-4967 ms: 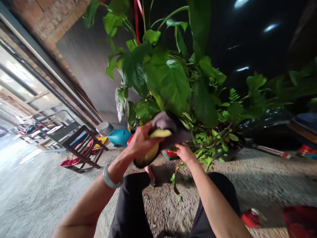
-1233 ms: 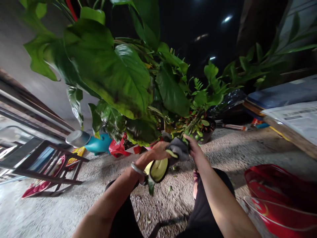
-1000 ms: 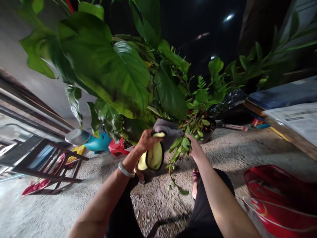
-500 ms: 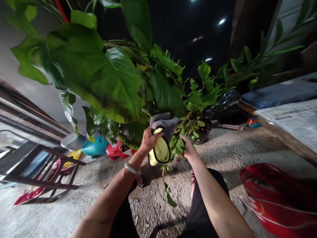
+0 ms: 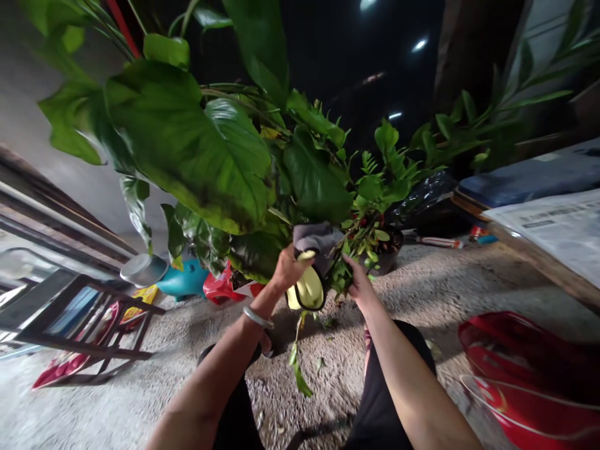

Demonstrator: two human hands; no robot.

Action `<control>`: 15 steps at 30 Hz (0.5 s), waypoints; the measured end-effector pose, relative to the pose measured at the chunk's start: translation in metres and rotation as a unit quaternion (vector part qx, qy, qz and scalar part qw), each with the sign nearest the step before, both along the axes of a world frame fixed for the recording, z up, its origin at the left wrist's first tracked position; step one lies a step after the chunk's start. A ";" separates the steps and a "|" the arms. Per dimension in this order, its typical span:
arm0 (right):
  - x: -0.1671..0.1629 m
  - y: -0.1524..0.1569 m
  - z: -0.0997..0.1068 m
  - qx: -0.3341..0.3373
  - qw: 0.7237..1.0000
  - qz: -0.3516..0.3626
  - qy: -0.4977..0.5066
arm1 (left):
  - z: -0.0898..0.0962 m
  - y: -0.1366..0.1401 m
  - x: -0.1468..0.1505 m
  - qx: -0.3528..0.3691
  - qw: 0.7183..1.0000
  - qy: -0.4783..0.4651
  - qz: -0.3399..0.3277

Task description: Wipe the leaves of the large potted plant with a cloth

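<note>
At the middle of the view, slightly toward six o'clock, a folded cloth (image 5: 311,289) hangs in the air: pale yellow with a black edge at lower left, rumpled soft grey at upper right.

Left to right, measured from the view's centre: a silvery metal bowl (image 5: 143,270) near nine o'clock, its inside hidden; a red container (image 5: 219,286) at eight o'clock, under broad green leaves (image 5: 197,159), its contents unclear; a dark pot (image 5: 388,253) just past three o'clock, holding a small-leaved plant (image 5: 382,235); and a large red bag (image 5: 525,381) at four o'clock, its inside too dark to read. They stand about on a rough, gritty floor (image 5: 182,369).

The left hand (image 5: 285,269) pinches the cloth between thumb and fingers; the cloth extends toward three o'clock from that grip. The right hand (image 5: 359,284) has its thumb raised and its fingers curled among leafy stems (image 5: 340,275); whether they press together cannot be told. From the right hand, the cloth lies near, at nine o'clock.
</note>
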State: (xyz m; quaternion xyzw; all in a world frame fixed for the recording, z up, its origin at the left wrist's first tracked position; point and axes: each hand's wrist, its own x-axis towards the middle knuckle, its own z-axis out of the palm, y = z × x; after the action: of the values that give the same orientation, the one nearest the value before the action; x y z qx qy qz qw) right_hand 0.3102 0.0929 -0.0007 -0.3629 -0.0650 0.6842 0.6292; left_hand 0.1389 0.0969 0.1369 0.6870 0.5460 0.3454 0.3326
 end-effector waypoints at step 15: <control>0.001 -0.004 0.008 0.008 0.999 -0.040 0.007 | -0.001 -0.049 -0.033 -0.044 0.999 0.012 -0.010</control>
State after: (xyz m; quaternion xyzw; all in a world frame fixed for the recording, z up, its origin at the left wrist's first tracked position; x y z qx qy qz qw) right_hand 0.3109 0.0892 0.0069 -0.3553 -0.0516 0.6607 0.6592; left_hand 0.1060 0.0479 0.1364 0.6812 0.5580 0.3089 0.3595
